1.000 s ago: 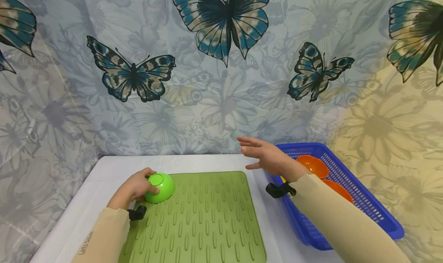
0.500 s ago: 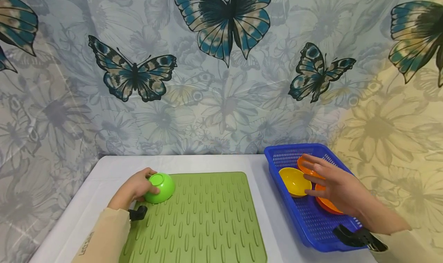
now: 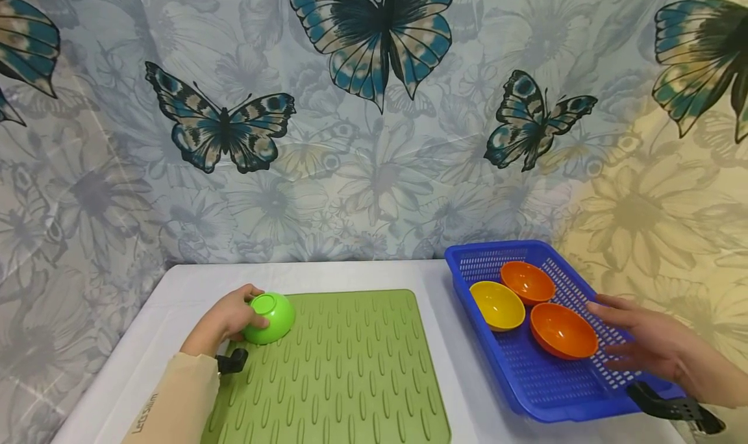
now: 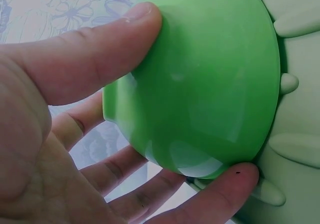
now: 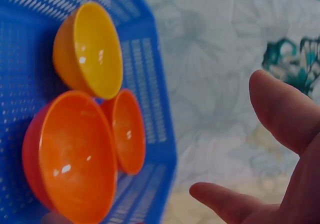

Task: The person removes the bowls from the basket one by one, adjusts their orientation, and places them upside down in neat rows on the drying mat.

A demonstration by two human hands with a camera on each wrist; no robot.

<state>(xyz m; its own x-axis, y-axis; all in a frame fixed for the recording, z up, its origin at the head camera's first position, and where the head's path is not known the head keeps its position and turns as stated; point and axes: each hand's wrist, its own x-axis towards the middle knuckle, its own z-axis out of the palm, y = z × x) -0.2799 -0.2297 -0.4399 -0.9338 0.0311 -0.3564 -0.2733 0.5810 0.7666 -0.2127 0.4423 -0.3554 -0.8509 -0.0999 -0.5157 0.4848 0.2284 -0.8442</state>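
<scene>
The inside of the upturned green bowl (image 3: 279, 317) is hidden, the head view's bottom edge crops the ridged green mat (image 3: 350, 366), and the right hand (image 3: 657, 343) covers part of the blue perforated basket (image 3: 549, 395).

We see a white table (image 3: 463, 366). Flat on it we find a green mat (image 3: 350, 366), reaching rightward and nearer from the left hand (image 3: 229, 314). A blue basket (image 3: 555, 392) stands below and leftward of the right hand (image 3: 660, 346). Between both hands, we see bare table separating mat and basket.
</scene>
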